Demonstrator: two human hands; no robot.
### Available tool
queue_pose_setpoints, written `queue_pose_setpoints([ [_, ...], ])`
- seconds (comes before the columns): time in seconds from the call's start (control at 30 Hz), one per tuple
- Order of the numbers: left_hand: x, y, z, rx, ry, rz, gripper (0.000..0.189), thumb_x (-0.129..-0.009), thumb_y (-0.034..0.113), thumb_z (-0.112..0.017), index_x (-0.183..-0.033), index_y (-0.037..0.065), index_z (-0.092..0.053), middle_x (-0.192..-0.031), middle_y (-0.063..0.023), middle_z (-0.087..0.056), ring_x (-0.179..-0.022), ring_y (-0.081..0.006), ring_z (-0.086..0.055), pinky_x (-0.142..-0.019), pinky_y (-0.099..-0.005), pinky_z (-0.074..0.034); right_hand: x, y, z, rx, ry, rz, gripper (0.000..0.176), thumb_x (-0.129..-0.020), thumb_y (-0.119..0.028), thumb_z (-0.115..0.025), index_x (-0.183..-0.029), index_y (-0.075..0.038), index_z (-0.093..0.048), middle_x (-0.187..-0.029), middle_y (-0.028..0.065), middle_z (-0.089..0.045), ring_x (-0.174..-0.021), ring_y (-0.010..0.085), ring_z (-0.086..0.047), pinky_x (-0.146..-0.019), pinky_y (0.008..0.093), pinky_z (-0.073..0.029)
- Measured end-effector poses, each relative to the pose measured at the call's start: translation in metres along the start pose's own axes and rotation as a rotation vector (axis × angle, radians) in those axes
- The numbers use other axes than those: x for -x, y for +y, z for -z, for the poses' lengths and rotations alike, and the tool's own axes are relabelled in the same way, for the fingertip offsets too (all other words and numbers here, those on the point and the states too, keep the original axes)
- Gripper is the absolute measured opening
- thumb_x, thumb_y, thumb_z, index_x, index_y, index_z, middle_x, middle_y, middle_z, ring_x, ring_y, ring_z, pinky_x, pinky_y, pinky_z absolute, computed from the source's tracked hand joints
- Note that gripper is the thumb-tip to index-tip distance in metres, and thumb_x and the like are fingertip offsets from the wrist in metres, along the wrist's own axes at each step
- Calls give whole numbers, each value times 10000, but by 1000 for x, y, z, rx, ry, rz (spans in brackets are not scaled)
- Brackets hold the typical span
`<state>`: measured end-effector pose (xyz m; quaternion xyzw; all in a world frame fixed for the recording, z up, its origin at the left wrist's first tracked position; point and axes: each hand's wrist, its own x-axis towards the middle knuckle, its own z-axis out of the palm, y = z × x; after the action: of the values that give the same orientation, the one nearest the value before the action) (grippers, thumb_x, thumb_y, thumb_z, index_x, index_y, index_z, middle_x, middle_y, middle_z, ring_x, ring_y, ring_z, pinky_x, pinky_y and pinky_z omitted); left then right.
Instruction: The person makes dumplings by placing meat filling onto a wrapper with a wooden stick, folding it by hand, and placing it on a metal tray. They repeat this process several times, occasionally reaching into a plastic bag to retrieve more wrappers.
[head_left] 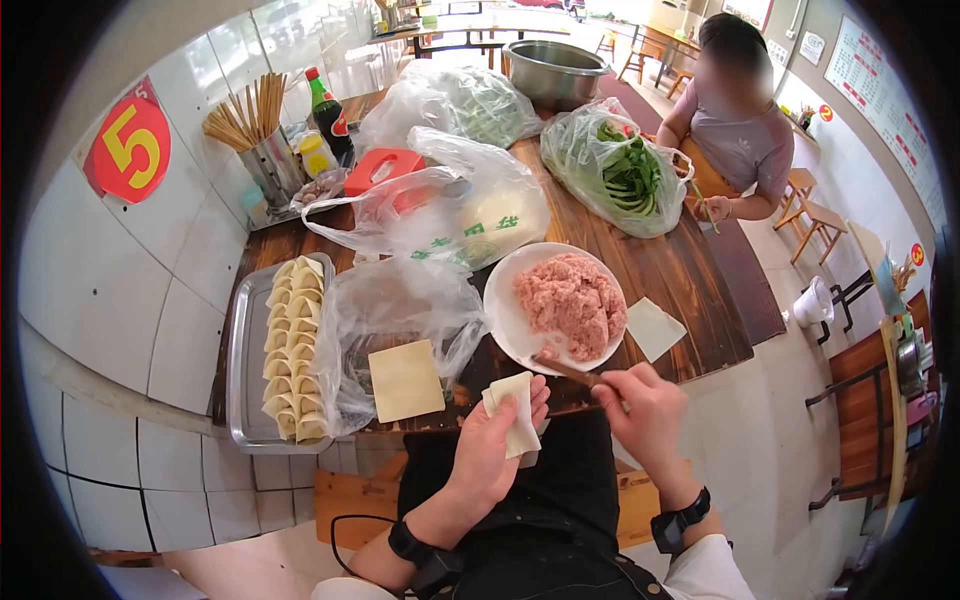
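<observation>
My left hand [482, 452] is closed on a pale wonton wrapper [520, 412], which looks partly folded over. In my right hand [643, 410] is a thin brown stick-like spreader [568, 371], its tip at the near edge of the minced meat [575, 295]. That pink meat fills much of a white plate [497, 312]. A square stack of wrappers [405, 382] lies left of my left hand, partly on a clear plastic bag [350, 330]. Another wrapper [656, 330] rests flat right of the plate. Folded wontons [295, 345] stand in rows in a metal tray [241, 370].
Plastic bags [500, 215], a bag of green vegetables [635, 170] and a large metal pot [555, 75] stand farther back. Chopsticks in a holder [272, 165], a green bottle [328, 110] and a red box [385, 168] line the left. A person [740, 140] sits across, holding a stem.
</observation>
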<state>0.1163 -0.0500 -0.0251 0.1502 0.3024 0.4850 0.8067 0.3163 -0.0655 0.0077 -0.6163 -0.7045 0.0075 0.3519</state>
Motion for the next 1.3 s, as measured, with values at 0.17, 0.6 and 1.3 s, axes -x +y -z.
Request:
queue_pose_setpoints([
  [0.17, -1, 3, -4, 11, -21, -6, 385, -1037, 154, -465, -1392, 4, -444, -1413, -165, -511, -1320, -281, -486, -1139, -421, -373, -25, 24, 6, 193, 60, -101, 116, -820, -208, -743, -858, -110, -695, -755, 56, -637, -640, 288, -634, -560, 378, -473],
  [0.6, -2, 7, -5, -43, 4, 4, 385, -1041, 150, -445, -1396, 0, -439, -1404, -152, -519, -1290, -272, -512, -1117, -410, -400, 0, -10, -1, -85, -48, -102, 126, -806, -149, -773, -834, -60, -687, -703, 73, -639, -560, 199, -616, -513, 293, -463],
  [1.3, 0, -7, -7, 230, 9, -131, 192, -1055, 237, -439, -1071, 65, -522, -1032, -47, -565, -1080, -196, -547, -1029, -381, -432, 25, -52, -52, -1170, -30, -659, 142, -953, -73, -622, -1063, 14, -639, -939, 22, -687, -816, 46, -589, -754, 213, -473],
])
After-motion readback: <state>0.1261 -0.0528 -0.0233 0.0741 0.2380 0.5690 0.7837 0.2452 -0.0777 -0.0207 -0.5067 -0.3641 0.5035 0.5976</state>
